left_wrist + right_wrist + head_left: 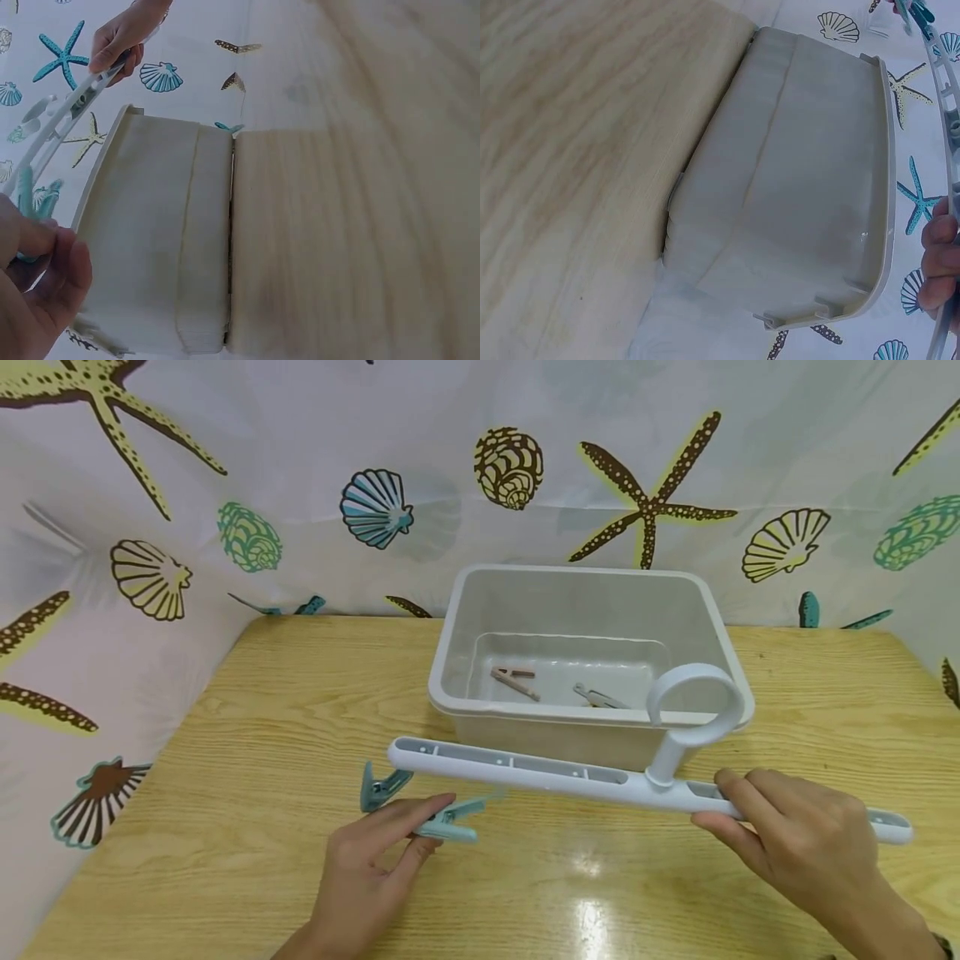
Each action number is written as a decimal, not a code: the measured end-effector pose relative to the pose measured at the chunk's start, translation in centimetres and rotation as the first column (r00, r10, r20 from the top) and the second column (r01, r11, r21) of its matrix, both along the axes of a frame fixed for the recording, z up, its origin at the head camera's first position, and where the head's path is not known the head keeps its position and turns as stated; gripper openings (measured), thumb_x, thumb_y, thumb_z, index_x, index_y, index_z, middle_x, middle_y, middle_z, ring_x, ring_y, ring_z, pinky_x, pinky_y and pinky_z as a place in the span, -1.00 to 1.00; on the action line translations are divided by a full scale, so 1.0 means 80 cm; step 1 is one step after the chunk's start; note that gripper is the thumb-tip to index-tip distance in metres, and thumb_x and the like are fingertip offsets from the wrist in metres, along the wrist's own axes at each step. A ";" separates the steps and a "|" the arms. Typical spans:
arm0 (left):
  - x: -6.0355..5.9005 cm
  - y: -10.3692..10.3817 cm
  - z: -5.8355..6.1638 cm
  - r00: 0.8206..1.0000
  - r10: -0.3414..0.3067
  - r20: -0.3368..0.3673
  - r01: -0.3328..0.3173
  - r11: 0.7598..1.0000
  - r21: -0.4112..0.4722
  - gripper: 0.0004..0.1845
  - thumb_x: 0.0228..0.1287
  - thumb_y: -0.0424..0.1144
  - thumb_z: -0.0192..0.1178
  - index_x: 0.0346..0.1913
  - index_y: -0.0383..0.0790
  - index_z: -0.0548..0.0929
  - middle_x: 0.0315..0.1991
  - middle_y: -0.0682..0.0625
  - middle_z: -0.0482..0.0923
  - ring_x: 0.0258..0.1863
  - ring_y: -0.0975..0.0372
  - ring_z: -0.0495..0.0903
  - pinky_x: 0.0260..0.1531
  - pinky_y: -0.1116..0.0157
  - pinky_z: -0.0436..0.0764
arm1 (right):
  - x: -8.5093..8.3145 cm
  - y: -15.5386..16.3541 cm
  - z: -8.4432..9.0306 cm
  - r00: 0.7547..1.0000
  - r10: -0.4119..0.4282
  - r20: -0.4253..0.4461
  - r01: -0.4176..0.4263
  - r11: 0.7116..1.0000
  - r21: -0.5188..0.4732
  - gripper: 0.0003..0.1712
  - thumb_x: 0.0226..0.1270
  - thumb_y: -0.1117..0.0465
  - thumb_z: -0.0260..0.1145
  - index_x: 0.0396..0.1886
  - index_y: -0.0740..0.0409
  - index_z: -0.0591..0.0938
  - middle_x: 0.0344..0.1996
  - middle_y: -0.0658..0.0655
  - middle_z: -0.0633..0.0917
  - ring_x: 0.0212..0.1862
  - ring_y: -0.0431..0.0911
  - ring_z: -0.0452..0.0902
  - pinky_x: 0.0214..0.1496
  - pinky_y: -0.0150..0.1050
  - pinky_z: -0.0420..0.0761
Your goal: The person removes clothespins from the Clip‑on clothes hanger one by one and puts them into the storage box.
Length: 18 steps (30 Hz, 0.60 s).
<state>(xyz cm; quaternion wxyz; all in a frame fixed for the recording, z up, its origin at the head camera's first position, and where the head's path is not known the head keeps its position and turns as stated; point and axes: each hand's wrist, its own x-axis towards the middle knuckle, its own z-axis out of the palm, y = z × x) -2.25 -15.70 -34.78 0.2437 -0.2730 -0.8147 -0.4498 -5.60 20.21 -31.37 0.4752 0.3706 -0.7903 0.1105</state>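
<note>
My left hand (375, 852) pinches a light teal clothespin (447, 828) between thumb and fingers, just below a pale plastic hanger bar (517, 771). A darker teal clothespin (382, 787) is at the bar's left end; whether it is fastened there I cannot tell. My right hand (798, 827) grips the bar near its right end. From the bar rises a round hook (731, 714), overlapping the front right rim of a bin. In the left wrist view the left hand (45, 277) partly hides its clothespin. Fingers of the right hand (941, 262) curl round the bar in the right wrist view.
Behind the bar stands a whitish plastic bin (480, 727) on a wooden table (300, 693). Inside it lie a brown clothespin (516, 683) and a grey one (600, 696). A cloth (450, 410) printed with shells and starfish hangs behind and at the sides.
</note>
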 end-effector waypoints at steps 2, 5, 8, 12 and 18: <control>0.002 -0.002 -0.001 0.998 -0.041 -0.052 0.037 0.997 -0.064 -0.69 0.20 -0.43 0.30 0.03 -0.32 0.67 -0.18 -0.06 0.70 -0.28 0.20 0.71 -0.20 0.50 0.58 | -0.001 0.000 0.001 1.000 0.002 -0.002 -0.002 1.000 0.001 -0.35 0.50 -0.20 -0.02 -0.53 0.25 0.55 -0.74 -0.04 0.35 -0.79 -0.26 0.11 -0.84 -0.44 0.08; 0.006 -0.005 0.001 0.988 -0.134 -0.082 0.120 0.980 -0.159 -0.68 0.43 -0.20 0.07 0.06 -0.33 0.64 -0.15 -0.08 0.69 -0.22 0.16 0.70 -0.15 0.52 0.56 | -0.002 0.000 0.002 1.000 0.010 -0.005 -0.010 1.000 0.001 -0.35 0.50 -0.20 -0.02 -0.55 0.24 0.54 -0.74 -0.04 0.35 -0.79 -0.26 0.10 -0.84 -0.44 0.08; 0.008 -0.010 0.006 0.970 -0.230 -0.081 0.204 0.947 -0.248 -0.59 0.52 -0.14 -0.12 0.09 -0.35 0.61 -0.14 -0.08 0.67 -0.21 0.17 0.68 -0.18 0.52 0.55 | -0.003 0.000 0.002 1.000 0.015 -0.001 -0.015 1.000 0.011 -0.35 0.49 -0.21 -0.02 -0.55 0.24 0.55 -0.74 -0.03 0.36 -0.79 -0.24 0.12 -0.84 -0.43 0.10; 0.010 -0.015 0.017 0.944 -0.329 -0.038 0.299 0.896 -0.328 -0.60 0.53 -0.16 -0.14 0.12 -0.34 0.59 -0.13 -0.05 0.67 -0.21 0.24 0.66 -0.20 0.54 0.54 | -0.005 0.002 0.002 1.000 0.023 -0.004 -0.023 0.999 0.027 -0.34 0.49 -0.22 -0.02 -0.53 0.24 0.56 -0.73 -0.01 0.40 -0.81 -0.20 0.19 -0.84 -0.40 0.16; 0.009 -0.017 0.035 0.913 -0.402 -0.069 0.349 0.857 -0.380 -0.63 0.51 -0.17 -0.06 0.10 -0.38 0.59 -0.24 0.02 0.65 -0.33 0.39 0.59 -0.35 0.62 0.49 | -0.009 0.003 0.002 0.999 0.038 -0.023 -0.037 0.999 0.033 -0.35 0.48 -0.22 -0.01 -0.53 0.23 0.55 -0.73 -0.02 0.38 -0.81 -0.21 0.15 -0.84 -0.40 0.13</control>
